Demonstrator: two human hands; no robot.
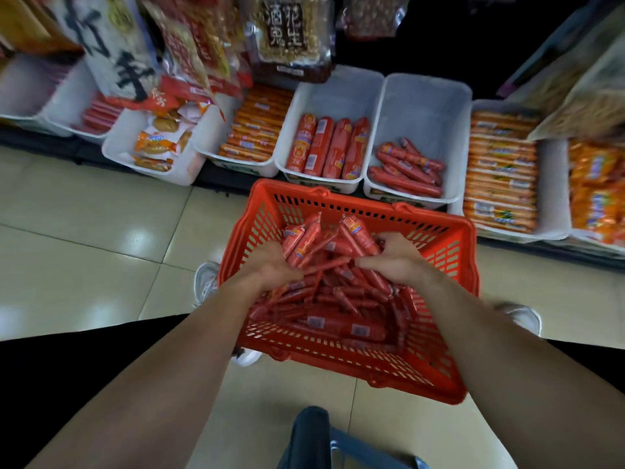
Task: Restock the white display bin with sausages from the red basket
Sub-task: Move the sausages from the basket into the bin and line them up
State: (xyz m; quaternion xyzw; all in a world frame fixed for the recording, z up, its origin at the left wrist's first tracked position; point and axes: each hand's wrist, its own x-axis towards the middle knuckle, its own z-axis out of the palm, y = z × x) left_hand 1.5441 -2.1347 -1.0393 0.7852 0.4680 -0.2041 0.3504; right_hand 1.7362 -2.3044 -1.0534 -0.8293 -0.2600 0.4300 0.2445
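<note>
A red plastic basket (449, 360) stands on the tiled floor below me, filled with several thin red sausages (338, 299). Both my hands are inside it. My left hand (270, 265) grips a bunch of sausages whose ends stick up past the fingers. My right hand (395, 255) curls round another bunch beside it. Beyond the basket, a white display bin (422, 103) on the low shelf holds a small pile of the same thin sausages (409, 169) in its front half.
A row of white bins lines the shelf: thick red sausages (324, 148) left of the target bin, orange packs (500, 170) to its right, more snacks (155, 143) farther left. Bags of peanuts (287, 35) hang above. White shoes (204, 282) flank the basket.
</note>
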